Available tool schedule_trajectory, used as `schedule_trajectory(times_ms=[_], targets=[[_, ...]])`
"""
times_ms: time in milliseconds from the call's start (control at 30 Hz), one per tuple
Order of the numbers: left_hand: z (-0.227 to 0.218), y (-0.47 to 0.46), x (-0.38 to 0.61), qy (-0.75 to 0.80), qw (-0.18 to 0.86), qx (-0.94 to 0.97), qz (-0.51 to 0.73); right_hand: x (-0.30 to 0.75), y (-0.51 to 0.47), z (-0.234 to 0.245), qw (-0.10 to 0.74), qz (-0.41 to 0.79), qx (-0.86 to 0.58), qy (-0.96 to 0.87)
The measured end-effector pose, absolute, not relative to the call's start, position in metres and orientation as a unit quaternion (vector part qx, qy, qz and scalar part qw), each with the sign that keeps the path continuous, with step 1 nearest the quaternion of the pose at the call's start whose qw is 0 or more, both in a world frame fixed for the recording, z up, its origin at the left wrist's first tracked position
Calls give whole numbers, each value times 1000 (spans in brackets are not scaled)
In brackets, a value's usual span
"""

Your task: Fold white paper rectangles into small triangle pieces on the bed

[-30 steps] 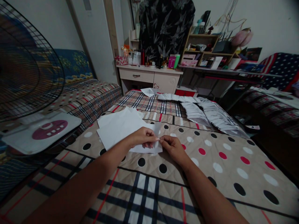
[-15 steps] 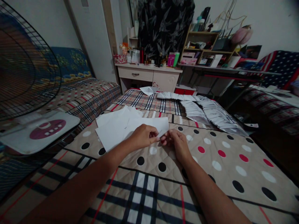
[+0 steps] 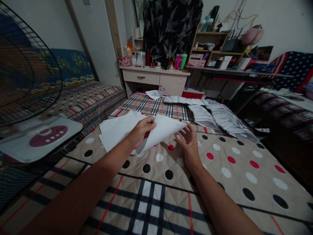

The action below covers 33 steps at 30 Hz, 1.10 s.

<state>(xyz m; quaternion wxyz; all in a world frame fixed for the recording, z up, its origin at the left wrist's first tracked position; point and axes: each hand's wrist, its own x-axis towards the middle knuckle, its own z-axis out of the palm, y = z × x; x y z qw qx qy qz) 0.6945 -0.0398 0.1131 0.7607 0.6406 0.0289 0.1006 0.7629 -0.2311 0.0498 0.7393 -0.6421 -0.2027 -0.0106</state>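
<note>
A white sheet of paper [image 3: 163,129] is curled into a cone-like shape above the bedspread, with its pointed tip to the right. My left hand [image 3: 141,132] pinches the sheet by its left side, fingers and thumb closed on it. At the tip is my right hand [image 3: 188,143], its thumb and fingers apart; the fingertips are at or just touching the paper's point. Several loose white sheets [image 3: 117,127] lie in an overlapping pile left of and partly behind my left hand.
Rows of nested folded white paper pieces [image 3: 227,119] lie on the far right of the bedspread [image 3: 156,202]. A single folded paper [image 3: 155,94] rests at the far edge. On the left stands a fan [image 3: 24,71]; a cluttered dresser [image 3: 156,78] is beyond the bed.
The sheet has lifted and rolled from lying flat into a cone shape. My left hand has shifted left and up with it; the right hand's fingers have spread apart.
</note>
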Motion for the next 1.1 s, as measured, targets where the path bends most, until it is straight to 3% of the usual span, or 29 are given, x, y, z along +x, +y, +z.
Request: schedule_trajectory(times_ms=[233, 433, 600, 833, 967, 1100], targets=[[91, -24, 707, 172, 782, 567, 191, 751, -229, 57, 771, 173, -577, -205], [82, -27, 706, 136, 849, 504, 82, 762, -232, 53, 827, 60, -557, -50], [90, -32, 697, 63, 807, 587, -22, 773, -234, 47, 864, 10, -504, 3], [76, -29, 706, 163, 777, 592, 141, 765, -233, 54, 874, 70, -479, -51], [68, -23, 709, 156, 680, 688, 200, 762, -231, 52, 844, 88, -523, -74], [69, -24, 705, 103, 408, 864, 277, 762, -229, 50, 804, 85, -586, -58]])
